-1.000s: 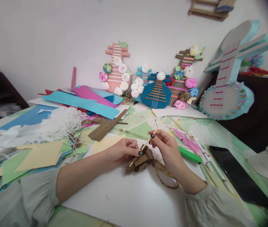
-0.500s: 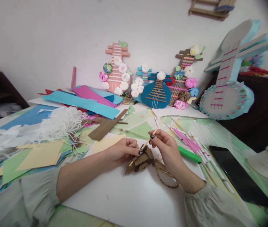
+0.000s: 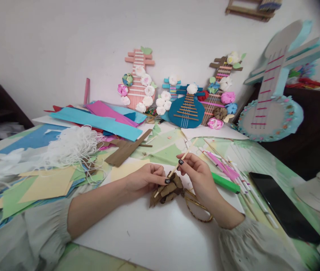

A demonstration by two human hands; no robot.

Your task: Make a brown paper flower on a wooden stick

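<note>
My left hand [image 3: 148,180] is closed, its thumb and fingers pinching a crumpled brown crepe paper flower [image 3: 168,191] just above the white board [image 3: 148,233]. My right hand [image 3: 195,173] grips a thin wooden stick [image 3: 187,149] between thumb and fingers. The stick slants down to the left, passing under or through the brown paper, and its lower tip shows at the flower's left side. Gold scissors handles [image 3: 198,207] lie on the board below my right hand; their blades are hidden.
Colored paper sheets [image 3: 46,184], white string [image 3: 72,150] and brown paper strips [image 3: 128,148] spread over the left side. To the right are a green box cutter-like object [image 3: 225,183], thin sticks [image 3: 257,201] and a black phone [image 3: 285,207]. Decorated paper instruments [image 3: 186,111] lean on the wall.
The view has shifted very slightly. Both hands keep their hold on the paper flower and the stick, with almost no visible movement.
</note>
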